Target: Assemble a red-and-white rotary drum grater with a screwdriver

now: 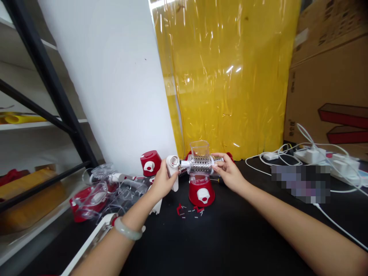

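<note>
Now, nearest you, the pale bracelet (128,230) is circling your left wrist close above a white-edged frame (89,245), so a dropping forearm could be catching on it. Farther out on the black table (230,237), small red pieces (179,209) and white bits (196,217) are lying loose just in front of the red base (195,199); a sliding base could be scattering them. Above that base, the metal drum (200,165) is lying level under the clear hopper (199,149). Your left hand (161,183) is closing its fingers round the white handle (172,166) at the drum's left end, while your right hand (231,174) is pinching the drum's right end between thumb and fingertips. With you gripping both ends, uneven pushing could be cocking the drum or rocking the base sideways. The join between handle and drum is too small to judge, perhaps not fully seated; if so, twisting could be making the handle slip. Behind, more metal parts are crowding close to the drum, and a careless right hand could be bumping them. Farthest back, the yellow curtain (227,88) is hanging.
</note>
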`<state>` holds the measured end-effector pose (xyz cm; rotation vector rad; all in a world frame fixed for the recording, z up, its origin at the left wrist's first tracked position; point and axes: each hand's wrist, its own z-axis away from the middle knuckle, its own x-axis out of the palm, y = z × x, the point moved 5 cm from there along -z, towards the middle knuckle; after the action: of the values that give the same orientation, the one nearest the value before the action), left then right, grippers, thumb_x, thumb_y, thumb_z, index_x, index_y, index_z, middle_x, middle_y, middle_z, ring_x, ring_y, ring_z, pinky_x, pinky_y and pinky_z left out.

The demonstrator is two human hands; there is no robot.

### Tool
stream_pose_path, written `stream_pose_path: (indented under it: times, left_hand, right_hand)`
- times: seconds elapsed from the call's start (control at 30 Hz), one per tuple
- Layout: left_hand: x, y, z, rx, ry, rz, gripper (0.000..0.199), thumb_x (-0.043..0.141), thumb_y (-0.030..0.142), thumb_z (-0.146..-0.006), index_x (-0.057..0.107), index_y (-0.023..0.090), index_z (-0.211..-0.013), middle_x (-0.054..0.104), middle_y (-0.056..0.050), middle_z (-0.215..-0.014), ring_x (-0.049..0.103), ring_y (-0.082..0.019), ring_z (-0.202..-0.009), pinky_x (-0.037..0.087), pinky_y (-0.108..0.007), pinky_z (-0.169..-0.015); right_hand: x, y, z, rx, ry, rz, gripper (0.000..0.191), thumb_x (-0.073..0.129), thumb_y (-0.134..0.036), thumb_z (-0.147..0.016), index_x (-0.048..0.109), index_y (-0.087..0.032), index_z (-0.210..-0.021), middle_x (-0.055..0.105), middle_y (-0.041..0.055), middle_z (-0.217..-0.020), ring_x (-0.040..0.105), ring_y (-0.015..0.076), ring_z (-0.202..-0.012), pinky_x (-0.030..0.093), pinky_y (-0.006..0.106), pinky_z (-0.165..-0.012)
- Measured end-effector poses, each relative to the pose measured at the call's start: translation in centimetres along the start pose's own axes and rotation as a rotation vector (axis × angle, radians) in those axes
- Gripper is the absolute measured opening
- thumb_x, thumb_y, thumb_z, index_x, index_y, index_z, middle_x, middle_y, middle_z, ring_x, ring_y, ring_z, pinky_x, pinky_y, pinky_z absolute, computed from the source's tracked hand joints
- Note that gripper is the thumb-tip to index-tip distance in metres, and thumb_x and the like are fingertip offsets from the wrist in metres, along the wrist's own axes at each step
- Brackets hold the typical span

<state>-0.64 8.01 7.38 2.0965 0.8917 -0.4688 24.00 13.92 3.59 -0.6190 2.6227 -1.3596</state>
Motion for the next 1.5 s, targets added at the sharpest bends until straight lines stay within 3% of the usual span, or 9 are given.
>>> stream_pose_path:
  times: [0.27, 0.5, 0.67, 0.87, 1.1, 1.3, 1.5]
  left_hand:
    - [2.3, 0.2, 0.6, 0.031, -0.009, -0.099, 0.068, 0.052, 0.027, -0.086, 0.020, 0.017, -0.146, 0.058, -0.017, -0.128, 0.064, -0.027, -0.111, 0.049, -0.045, -0.095]
    - [2.5, 0.9, 0.6, 0.071, 0.006, -0.200, 0.066, 0.050, 0.024, -0.088, 0.021, 0.015, -0.147, 0.056, -0.021, -0.132, 0.064, -0.029, -0.113, 0.051, -0.045, -0.094]
    - [2.5, 0.9, 0.5, 0.058, 0.030, -0.385, 0.068, 0.052, 0.021, -0.088, 0.021, 0.014, -0.149, 0.058, -0.023, -0.130, 0.070, -0.032, -0.102, 0.056, -0.046, -0.084]
    - [2.5, 1.0, 0.5, 0.091, 0.052, -0.537, 0.068, 0.051, 0.019, -0.088, 0.019, 0.012, -0.148, 0.055, -0.025, -0.135, 0.069, -0.034, -0.104, 0.057, -0.047, -0.083]
    - [3.3, 0.7, 0.2, 0.336, -0.003, -0.405, 0.067, 0.046, 0.012, -0.087, 0.018, 0.011, -0.148, 0.045, -0.024, -0.140, 0.056, -0.031, -0.124, 0.048, -0.049, -0.102]
    - [3.2, 0.8, 0.4, 0.240, -0.075, -0.216, 0.073, 0.047, 0.023, -0.092, 0.006, 0.013, -0.152, 0.037, -0.024, -0.148, 0.045, -0.031, -0.135, 0.038, -0.050, -0.110]
    - [2.7, 1.1, 0.1, 0.189, -0.106, -0.100, 0.055, 0.033, 0.038, -0.100, 0.022, 0.016, -0.148, 0.044, -0.018, -0.142, 0.048, -0.028, -0.130, 0.037, -0.047, -0.110]
  right_hand:
    - [0.0, -0.3, 0.2, -0.007, 0.016, 0.023, 0.042, 0.065, -0.033, -0.081, 0.046, -0.024, -0.117, 0.060, -0.0041, -0.071, 0.062, 0.0172, -0.071, 0.047, 0.034, -0.072]
    - [0.1, -0.3, 0.2, -0.013, 0.027, 0.042, 0.040, 0.063, -0.029, -0.081, 0.045, -0.024, -0.117, 0.060, -0.0039, -0.072, 0.062, 0.0168, -0.072, 0.046, 0.033, -0.071]
    - [0.1, -0.2, 0.2, -0.007, 0.035, 0.063, 0.037, 0.062, -0.028, -0.081, 0.044, -0.024, -0.113, 0.057, -0.0059, -0.068, 0.059, 0.0154, -0.067, 0.044, 0.031, -0.068]
    - [0.0, -0.5, -0.1, 0.011, 0.027, 0.069, 0.040, 0.063, -0.032, -0.079, 0.043, -0.023, -0.112, 0.057, -0.0066, -0.067, 0.058, 0.0146, -0.063, 0.041, 0.030, -0.065]
    - [0.2, -0.5, 0.1, 0.015, 0.036, 0.077, 0.039, 0.062, -0.032, -0.080, 0.042, -0.024, -0.113, 0.058, -0.0063, -0.066, 0.056, 0.0142, -0.061, 0.039, 0.029, -0.062]
    - [0.3, -0.8, 0.1, 0.015, 0.009, 0.081, 0.041, 0.061, -0.035, -0.082, 0.040, -0.024, -0.115, 0.058, -0.0062, -0.067, 0.055, 0.0142, -0.061, 0.038, 0.029, -0.061]
    - [0.3, -0.9, -0.2, 0.017, -0.008, 0.050, 0.044, 0.063, -0.034, -0.081, 0.038, -0.023, -0.115, 0.055, -0.0090, -0.060, 0.051, 0.0127, -0.056, 0.036, 0.027, -0.058]
